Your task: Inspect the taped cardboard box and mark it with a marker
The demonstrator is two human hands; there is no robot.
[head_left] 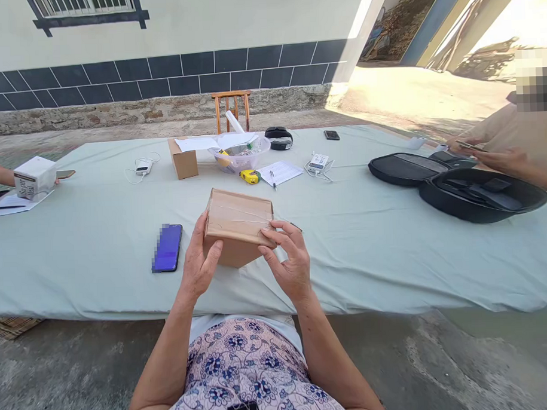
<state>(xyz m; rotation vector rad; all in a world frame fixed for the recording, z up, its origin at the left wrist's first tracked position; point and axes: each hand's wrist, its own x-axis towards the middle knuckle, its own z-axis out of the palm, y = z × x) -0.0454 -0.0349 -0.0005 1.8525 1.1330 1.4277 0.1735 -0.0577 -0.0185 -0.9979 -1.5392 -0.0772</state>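
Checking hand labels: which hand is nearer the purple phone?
Left. The left hand grips the cardboard box right of the purple phone; the right hand holds the box's opposite side.

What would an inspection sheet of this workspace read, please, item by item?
Surface: long table under a pale green cloth, slightly wrinkled.
Work things: taped cardboard box, tilted, in both hands.
Clutter: purple phone left of the box; open carton, clear bowl, yellow tape measure, paper sheet with a pen, black cases lying open, white box.
Hands: left hand grips the box's left side; right hand holds its right near edge.
Cables: white leads by two small white devices.
Surroundings: concrete yard, tiled wall, wooden chair; another person's hand at the right end.
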